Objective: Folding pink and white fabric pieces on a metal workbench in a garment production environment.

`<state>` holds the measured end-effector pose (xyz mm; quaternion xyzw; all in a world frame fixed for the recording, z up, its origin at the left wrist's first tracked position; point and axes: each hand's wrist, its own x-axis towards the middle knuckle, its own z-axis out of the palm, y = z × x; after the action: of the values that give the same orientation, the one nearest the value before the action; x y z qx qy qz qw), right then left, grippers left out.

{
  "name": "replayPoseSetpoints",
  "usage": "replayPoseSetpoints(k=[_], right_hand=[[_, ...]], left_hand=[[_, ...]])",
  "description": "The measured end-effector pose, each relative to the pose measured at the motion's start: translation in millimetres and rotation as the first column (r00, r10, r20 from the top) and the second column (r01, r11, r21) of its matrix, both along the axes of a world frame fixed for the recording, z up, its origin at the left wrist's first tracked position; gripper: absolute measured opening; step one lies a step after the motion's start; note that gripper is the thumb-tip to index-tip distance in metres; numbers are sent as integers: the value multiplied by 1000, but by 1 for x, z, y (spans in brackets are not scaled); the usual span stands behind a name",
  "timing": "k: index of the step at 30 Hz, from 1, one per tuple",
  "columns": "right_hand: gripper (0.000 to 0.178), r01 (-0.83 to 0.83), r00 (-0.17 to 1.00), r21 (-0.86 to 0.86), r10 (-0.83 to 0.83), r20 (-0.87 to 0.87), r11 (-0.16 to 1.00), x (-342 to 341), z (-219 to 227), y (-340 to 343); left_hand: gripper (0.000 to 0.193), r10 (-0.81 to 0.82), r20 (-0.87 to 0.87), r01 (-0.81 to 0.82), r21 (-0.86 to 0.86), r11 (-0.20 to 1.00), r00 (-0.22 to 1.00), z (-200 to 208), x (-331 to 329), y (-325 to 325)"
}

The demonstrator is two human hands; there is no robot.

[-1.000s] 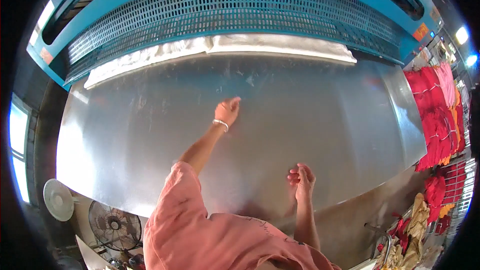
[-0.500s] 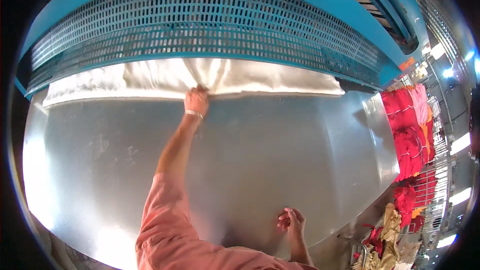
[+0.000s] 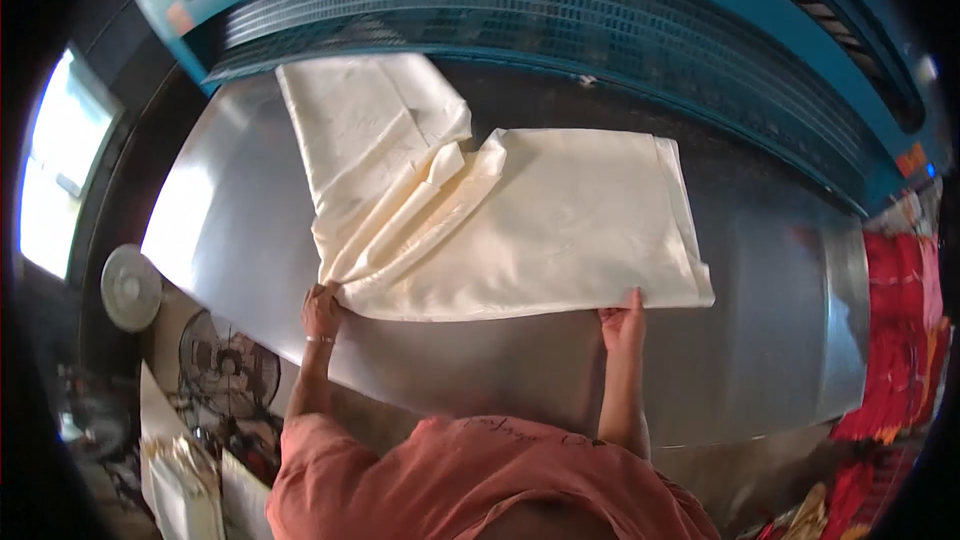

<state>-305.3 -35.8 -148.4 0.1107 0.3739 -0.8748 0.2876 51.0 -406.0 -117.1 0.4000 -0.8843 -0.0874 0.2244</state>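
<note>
A large cream-coloured cloth [image 3: 580, 220] with a satin sheen lies partly folded on the metal table [image 3: 760, 340]. Its right part is flat and rectangular, while its left part is bunched into diagonal folds and stretches back to the machine. My left hand [image 3: 321, 312] is closed on the near left corner, where the folds come together. Along the near edge, toward the right, my right hand [image 3: 624, 322] pinches the cloth with the thumb on top. The fingers beneath the fabric are partly hidden.
A blue machine with a perforated guard [image 3: 500, 0] runs along the table's far side. Bundles of red cloth [image 3: 893, 330] stand at the right. At the left are a black fan [image 3: 229, 364], a pale round disc [image 3: 131, 288] and white cloth [image 3: 182, 495] below.
The cloth has come out from under the guard toward me and now lies across the table. My right hand has moved up from the near edge to grip it; the view has shifted left.
</note>
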Motion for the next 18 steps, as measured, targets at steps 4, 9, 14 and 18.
replayPoseSetpoints(k=[4, 9, 14, 18], right_hand=[[44, 116, 985, 139, -96, -144, 983, -6, 11, 61], [62, 660, 748, 317, -556, -363, 682, -33, 19, 227], [36, 599, 800, 800, -61, -597, 25, -43, 131, 185], [32, 818, 128, 554, 891, -436, 154, -62, -9, 141]], left_hand=[[21, 86, 102, -90, 30, 996, 991, 2, 20, 58], [18, -354, -44, 352, -52, 935, 934, -5, -29, 170], [23, -669, -272, 722, 255, 643, 692, -23, -121, 280], [68, -469, -758, 891, 406, 205, 453, 32, -211, 292]])
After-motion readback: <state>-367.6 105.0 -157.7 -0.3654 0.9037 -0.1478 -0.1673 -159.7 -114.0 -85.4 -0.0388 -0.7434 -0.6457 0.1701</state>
